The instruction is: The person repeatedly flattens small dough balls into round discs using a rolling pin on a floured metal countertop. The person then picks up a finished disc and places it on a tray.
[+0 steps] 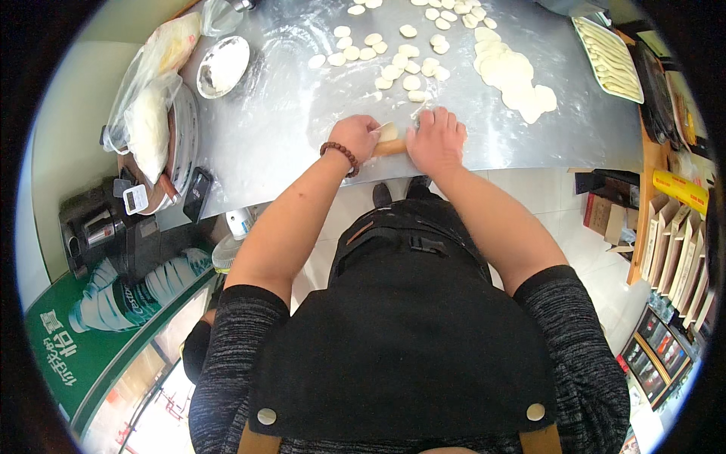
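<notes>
Near the front edge of the metal table, my left hand (353, 139) pinches the edge of a round dough wrapper (388, 132). A short wooden rolling pin (390, 148) lies crosswise just in front of the wrapper, on my side. Its right end runs under my right hand (437, 139), whose palm presses on it with the fingers bent forward. Beyond my hands are several small flattened dough pieces (412, 83), some touching or overlapping. To their right spreads an overlapping pile of rolled wrappers (507, 71).
A floury metal bowl (223, 67) sits at the left beside plastic bags (150, 127) of pale contents. A phone (198, 194) and a small digital timer (135, 199) are at the left edge. A tray of dumplings (608, 59) stands far right. A fan (228, 253) is below the table.
</notes>
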The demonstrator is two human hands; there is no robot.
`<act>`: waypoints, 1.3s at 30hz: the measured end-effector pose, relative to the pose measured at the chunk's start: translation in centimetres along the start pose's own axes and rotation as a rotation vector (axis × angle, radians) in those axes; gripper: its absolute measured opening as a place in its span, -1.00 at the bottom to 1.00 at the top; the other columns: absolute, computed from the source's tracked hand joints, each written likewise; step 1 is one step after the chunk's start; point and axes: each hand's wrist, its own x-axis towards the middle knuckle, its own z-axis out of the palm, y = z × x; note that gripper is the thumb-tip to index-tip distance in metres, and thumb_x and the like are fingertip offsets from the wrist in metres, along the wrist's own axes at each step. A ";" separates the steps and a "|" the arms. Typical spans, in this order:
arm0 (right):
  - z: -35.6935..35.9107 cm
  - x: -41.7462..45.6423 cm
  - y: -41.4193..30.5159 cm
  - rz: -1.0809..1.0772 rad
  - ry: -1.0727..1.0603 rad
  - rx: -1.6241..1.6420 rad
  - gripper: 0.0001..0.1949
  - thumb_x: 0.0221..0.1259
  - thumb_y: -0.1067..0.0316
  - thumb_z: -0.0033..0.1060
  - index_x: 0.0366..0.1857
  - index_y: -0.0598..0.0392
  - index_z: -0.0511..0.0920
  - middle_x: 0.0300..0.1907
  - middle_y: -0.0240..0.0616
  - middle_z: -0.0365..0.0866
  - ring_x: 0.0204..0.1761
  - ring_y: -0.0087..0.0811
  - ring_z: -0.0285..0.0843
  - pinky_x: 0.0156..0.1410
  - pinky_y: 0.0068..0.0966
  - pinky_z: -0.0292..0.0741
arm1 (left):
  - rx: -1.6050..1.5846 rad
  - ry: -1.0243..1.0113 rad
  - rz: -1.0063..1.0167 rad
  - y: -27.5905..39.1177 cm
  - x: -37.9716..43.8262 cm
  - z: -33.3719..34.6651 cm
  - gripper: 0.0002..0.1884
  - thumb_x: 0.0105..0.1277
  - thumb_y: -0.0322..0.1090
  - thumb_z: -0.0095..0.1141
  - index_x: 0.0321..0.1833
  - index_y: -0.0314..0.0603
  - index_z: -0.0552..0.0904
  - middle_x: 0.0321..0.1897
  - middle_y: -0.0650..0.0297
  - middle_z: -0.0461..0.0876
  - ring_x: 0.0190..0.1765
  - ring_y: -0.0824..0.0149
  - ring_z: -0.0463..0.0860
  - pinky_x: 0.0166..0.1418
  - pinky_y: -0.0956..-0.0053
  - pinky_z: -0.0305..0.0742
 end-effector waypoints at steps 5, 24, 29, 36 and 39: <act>0.1 4.3 -1.1 -0.038 -0.011 -0.052 -0.63 0.27 0.12 0.05 0.06 0.08 0.55 0.12 -0.13 0.43 0.20 -0.14 0.36 0.33 -0.11 0.22 | 0.025 -0.091 0.005 0.3 1.2 -1.5 -0.76 0.27 -0.20 0.19 -0.12 -0.12 0.77 -0.21 0.06 0.78 -0.12 0.05 0.74 0.05 0.23 0.61; 1.5 -3.3 1.6 -0.127 0.115 0.128 -0.62 0.19 0.00 0.22 -0.08 0.07 0.59 0.08 -0.12 0.46 0.19 -0.07 0.36 0.37 -0.06 0.20 | -0.372 0.146 -0.272 1.8 0.3 0.6 -0.63 0.23 -0.27 0.32 0.07 -0.25 0.66 -0.09 0.12 0.78 -0.03 0.19 0.75 0.10 0.34 0.62; 1.1 -1.2 0.8 -0.126 0.142 0.079 -0.58 0.20 0.03 0.21 0.02 0.08 0.57 0.16 -0.12 0.44 0.23 -0.08 0.34 0.39 -0.06 0.18 | -0.222 0.058 -0.174 1.6 0.6 0.5 -0.66 0.17 -0.28 0.36 0.00 -0.20 0.69 -0.14 0.13 0.78 -0.10 0.20 0.75 0.07 0.34 0.63; 1.0 5.6 -0.6 -0.135 0.246 -0.063 -0.55 0.21 0.05 0.25 0.09 0.09 0.54 0.27 -0.02 0.37 0.31 -0.02 0.32 0.44 -0.01 0.16 | -0.107 0.024 -0.034 -0.3 2.8 -0.3 -0.69 0.20 -0.23 0.30 -0.03 -0.17 0.74 -0.12 0.08 0.78 -0.07 0.13 0.75 0.08 0.30 0.62; 0.4 3.6 -0.9 -0.083 0.159 0.059 -0.52 0.26 0.03 0.19 0.15 0.10 0.55 0.34 -0.07 0.34 0.44 -0.02 0.17 0.55 -0.04 0.03 | -0.026 -0.222 -0.075 1.6 2.9 -2.3 -0.70 0.24 -0.18 0.24 -0.04 -0.16 0.76 -0.11 0.06 0.77 -0.03 0.07 0.74 0.10 0.26 0.60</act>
